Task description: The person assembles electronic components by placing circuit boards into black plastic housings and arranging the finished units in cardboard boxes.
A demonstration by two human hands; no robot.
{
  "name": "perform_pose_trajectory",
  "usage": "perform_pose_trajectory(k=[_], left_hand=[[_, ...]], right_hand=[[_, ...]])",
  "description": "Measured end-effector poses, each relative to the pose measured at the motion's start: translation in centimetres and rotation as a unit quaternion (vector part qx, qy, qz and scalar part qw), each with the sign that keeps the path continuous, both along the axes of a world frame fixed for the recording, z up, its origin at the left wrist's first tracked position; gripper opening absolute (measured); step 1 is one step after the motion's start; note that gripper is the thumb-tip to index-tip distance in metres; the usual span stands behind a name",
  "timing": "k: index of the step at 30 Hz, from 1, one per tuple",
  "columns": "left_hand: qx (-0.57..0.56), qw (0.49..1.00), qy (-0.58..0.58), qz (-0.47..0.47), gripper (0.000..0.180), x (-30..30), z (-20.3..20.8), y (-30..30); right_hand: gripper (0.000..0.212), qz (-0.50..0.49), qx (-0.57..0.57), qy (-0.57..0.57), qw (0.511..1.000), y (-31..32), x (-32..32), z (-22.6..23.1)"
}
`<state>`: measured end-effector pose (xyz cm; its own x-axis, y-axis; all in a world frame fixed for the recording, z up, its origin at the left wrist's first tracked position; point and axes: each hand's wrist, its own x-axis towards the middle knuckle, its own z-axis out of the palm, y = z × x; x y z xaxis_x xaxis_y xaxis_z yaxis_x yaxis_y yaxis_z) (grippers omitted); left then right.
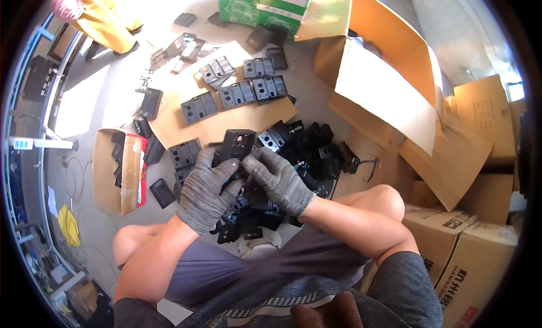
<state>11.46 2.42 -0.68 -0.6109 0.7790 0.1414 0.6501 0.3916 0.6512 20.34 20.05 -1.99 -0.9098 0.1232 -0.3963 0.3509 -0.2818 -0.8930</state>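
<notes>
Both of my hands wear grey knitted gloves and meet in front of my lap. My left hand [208, 189] is closed round the lower left side of a black plastic housing [238, 143], a box-like part with openings in its face. My right hand [280, 182] pinches at the lower right corner of the same housing; its fingertips are partly hidden. Below the hands lies a pile of black plastic parts [254, 221], which spreads to the right as a heap of dark pieces [316, 144].
Several grey-black housings [237, 93] lie on a flat cardboard sheet [169, 116] ahead. A small red-edged carton [110, 173] stands left, a big open carton [389, 34] far right, and closed cartons [480, 260] near right. Green boxes [265, 9] and a person in yellow trousers [104, 17] are beyond.
</notes>
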Motion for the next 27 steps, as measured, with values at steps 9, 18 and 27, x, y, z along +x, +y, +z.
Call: perform_pose_trajectory(k=[9,18,27], left_hand=[[-0.030,0.999,0.032,0.003,0.035,-0.1,-0.7,0.0],[-0.049,0.995,0.081,0.012,0.031,-0.6,-0.8,1.0],[-0.037,0.997,0.063,-0.017,0.034,-0.7,-0.7,0.6]], right_hand=[[0.032,0.025,-0.114,-0.054,0.992,0.2,-0.4,0.3],[0.036,0.029,-0.317,-0.059,0.946,0.4,0.4,-0.3],[0.040,0.058,-0.347,-0.032,0.935,0.3,0.6,-1.0]])
